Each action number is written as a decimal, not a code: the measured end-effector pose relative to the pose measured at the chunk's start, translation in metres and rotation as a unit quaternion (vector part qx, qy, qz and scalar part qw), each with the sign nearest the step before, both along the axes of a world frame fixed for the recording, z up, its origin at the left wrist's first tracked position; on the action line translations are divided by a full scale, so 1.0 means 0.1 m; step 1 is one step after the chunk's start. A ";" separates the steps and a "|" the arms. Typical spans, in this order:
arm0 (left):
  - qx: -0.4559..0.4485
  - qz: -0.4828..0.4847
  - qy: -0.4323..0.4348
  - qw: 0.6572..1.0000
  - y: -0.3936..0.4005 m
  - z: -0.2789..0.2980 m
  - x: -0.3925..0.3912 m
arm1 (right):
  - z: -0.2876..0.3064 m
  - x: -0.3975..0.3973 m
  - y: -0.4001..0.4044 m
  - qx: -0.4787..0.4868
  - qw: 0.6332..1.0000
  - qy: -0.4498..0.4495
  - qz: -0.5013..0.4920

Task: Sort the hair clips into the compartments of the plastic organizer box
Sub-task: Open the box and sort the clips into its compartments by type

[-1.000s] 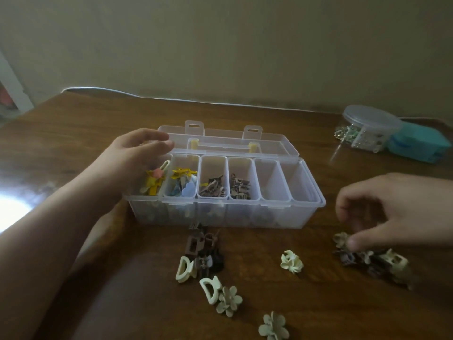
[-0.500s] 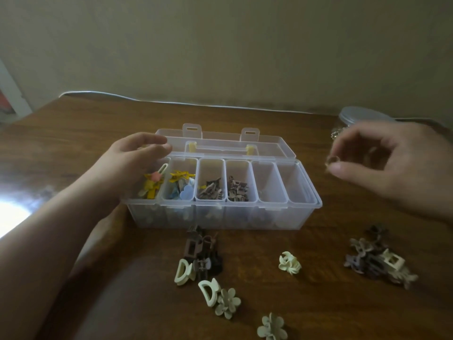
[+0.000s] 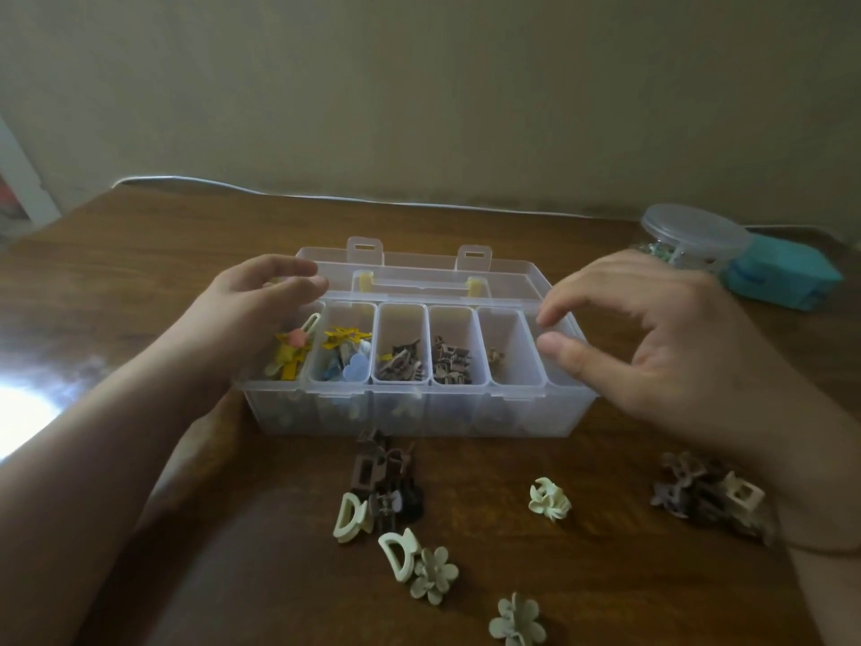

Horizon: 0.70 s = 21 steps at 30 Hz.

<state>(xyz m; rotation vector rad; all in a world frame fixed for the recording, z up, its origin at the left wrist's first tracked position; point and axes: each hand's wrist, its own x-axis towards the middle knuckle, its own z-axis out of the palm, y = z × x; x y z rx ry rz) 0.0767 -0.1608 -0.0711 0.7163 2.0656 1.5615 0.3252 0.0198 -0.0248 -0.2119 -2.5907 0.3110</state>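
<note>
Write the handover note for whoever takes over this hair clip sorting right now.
Left hand: fingers rest on the far left end of the organizer box, steadying it, holding no clip.
Right hand: open above the right end of the box, thumb and forefinger apart, nothing between them.
Done: first four compartments from the left hold clips, yellow and blue ones on the left, brown ones in the third and fourth. One small tan clip lies in the fifth. The sixth is partly hidden by the right hand.
Left: the brown and cream pile in front of the box, the cream flower clip, and the right-hand pile.
</note>
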 end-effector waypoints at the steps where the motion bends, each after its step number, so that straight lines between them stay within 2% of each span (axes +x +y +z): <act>1: 0.000 -0.001 0.000 1.000 0.00 0.00 0.00 | 0.07 0.04 -0.01 0.002 1.000 0.002 -0.004; 4: 0.002 0.001 -0.001 1.000 -0.01 0.01 0.01 | 0.21 0.26 0.06 0.015 0.999 -0.043 -0.008; 8: 0.007 0.005 0.001 1.000 0.00 -0.02 -0.02 | 0.08 0.67 0.26 0.016 0.961 -0.277 -0.005; 10: 0.007 0.006 0.000 1.000 0.01 -0.03 -0.02 | -0.12 0.84 0.33 0.040 0.949 -0.314 0.000; 12: 0.007 0.006 0.002 1.000 0.00 -0.02 -0.01 | -0.28 0.94 0.33 0.049 0.952 -0.301 -0.004; 16: 0.005 0.007 0.001 1.000 0.00 0.00 0.00 | -0.44 0.94 0.31 0.029 0.978 -0.208 0.016; 21: 0.006 0.003 0.003 1.000 -0.01 -0.01 -0.01 | -0.36 0.78 0.22 0.004 0.995 -0.088 0.037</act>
